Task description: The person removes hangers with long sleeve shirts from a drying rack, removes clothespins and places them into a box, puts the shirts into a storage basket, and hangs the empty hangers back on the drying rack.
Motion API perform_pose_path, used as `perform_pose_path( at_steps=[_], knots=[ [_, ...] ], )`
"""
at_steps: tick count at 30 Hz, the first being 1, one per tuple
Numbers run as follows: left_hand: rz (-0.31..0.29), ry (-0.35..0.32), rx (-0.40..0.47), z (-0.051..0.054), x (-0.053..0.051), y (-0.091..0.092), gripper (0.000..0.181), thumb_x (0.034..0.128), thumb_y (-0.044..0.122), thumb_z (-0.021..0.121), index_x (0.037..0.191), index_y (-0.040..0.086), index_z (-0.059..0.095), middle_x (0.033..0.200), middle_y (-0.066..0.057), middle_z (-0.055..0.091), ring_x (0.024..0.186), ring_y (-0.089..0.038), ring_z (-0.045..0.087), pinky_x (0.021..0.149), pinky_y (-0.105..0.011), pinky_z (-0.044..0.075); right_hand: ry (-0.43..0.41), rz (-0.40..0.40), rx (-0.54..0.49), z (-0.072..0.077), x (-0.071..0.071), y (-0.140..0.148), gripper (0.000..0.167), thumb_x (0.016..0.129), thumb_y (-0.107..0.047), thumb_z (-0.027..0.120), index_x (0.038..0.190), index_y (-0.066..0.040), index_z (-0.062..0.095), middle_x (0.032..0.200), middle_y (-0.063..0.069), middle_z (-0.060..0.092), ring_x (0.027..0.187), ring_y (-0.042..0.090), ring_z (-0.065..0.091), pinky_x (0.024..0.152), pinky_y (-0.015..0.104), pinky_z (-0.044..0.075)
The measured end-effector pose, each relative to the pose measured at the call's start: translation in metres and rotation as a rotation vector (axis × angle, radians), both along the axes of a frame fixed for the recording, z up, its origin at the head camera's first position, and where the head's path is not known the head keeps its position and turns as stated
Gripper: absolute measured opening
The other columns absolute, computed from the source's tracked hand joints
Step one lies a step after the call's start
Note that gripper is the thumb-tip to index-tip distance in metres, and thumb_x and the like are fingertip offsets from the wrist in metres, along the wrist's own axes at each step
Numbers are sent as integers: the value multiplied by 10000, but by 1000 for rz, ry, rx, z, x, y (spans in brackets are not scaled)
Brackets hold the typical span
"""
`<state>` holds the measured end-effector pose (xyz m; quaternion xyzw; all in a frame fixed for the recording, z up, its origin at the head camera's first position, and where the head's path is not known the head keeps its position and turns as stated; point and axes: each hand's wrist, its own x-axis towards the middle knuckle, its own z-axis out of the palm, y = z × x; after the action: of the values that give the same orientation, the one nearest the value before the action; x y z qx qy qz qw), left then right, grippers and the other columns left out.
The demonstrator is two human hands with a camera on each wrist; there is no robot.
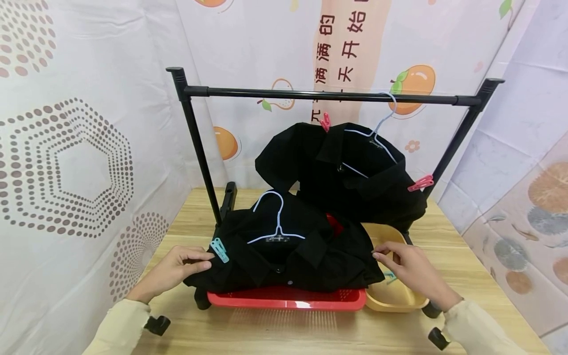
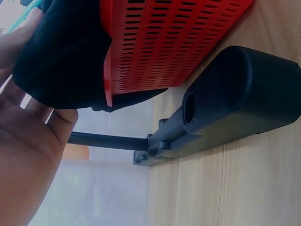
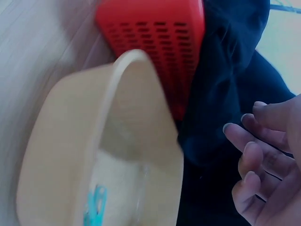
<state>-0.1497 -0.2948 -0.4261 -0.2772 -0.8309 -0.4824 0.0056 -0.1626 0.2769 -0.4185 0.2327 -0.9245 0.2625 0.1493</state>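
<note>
A black shirt (image 1: 306, 266) on a light blue hanger (image 1: 278, 229) lies over the red basket (image 1: 288, 301). My left hand (image 1: 177, 268) pinches its shoulder, thumb in front and fingers behind the cloth (image 2: 66, 61). A turquoise clothespin (image 1: 219, 250) is clipped there, just above the fingertips. At the shirt's other shoulder, my right hand (image 1: 410, 268) has its fingers loosely bent. In the right wrist view, those fingertips (image 3: 230, 128) are beside the dark cloth and grip nothing visible. A second black shirt (image 1: 368, 182) hangs behind, with pink clothespins (image 1: 420, 183) on its shoulders.
A black rack (image 1: 288, 93) spans the table, its feet (image 2: 244, 89) beside the basket. Right of the basket stands a yellow bin (image 1: 395, 303) with a turquoise clothespin (image 3: 96, 207) inside. Printed curtains (image 1: 84, 123) enclose the wooden table (image 1: 284, 340).
</note>
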Motion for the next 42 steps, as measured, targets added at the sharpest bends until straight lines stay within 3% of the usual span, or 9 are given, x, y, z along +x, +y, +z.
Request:
perform_pose_path(
  at_steps=[8, 17, 28, 33, 42],
  knots=[
    [8, 3, -2, 0, 0, 0, 196, 961, 47, 710, 1138, 57, 793, 768, 57, 616, 727, -93, 534, 638, -274, 471, 4, 33, -47, 11, 2, -20, 53, 964, -210, 752, 993, -254, 757, 647, -157, 535, 544, 9, 443, 503, 220, 379],
    [3, -6, 10, 0, 0, 2, 199, 959, 48, 712, 1142, 54, 792, 757, 48, 609, 712, -96, 525, 617, -279, 465, 95, 118, -103, 18, 2, -37, 138, 918, -108, 789, 978, -229, 758, 735, -190, 597, 571, -15, 447, 523, 161, 372],
    [-6, 3, 10, 0, -2, -1, 200, 960, 29, 704, 1139, 51, 791, 779, 52, 633, 738, -91, 546, 658, -273, 483, 26, 220, -136, 28, 1, -62, 128, 939, -124, 767, 978, -241, 737, 757, -168, 646, 574, 2, 483, 527, 210, 420],
    [-27, 12, 27, 0, -5, -2, 214, 958, 1, 694, 1147, 38, 787, 757, 43, 604, 712, -85, 525, 618, -279, 467, -6, 286, -126, 35, 0, -76, 119, 947, -123, 758, 986, -233, 737, 763, -163, 654, 572, 5, 481, 525, 213, 424],
    [-24, -20, 26, -1, -4, -1, 209, 966, 27, 697, 1154, 45, 785, 768, 40, 613, 717, -97, 530, 620, -282, 472, -21, 342, -128, 50, -4, -103, 113, 956, -135, 750, 1023, -225, 744, 793, -157, 673, 628, 18, 542, 560, 227, 461]
  ],
)
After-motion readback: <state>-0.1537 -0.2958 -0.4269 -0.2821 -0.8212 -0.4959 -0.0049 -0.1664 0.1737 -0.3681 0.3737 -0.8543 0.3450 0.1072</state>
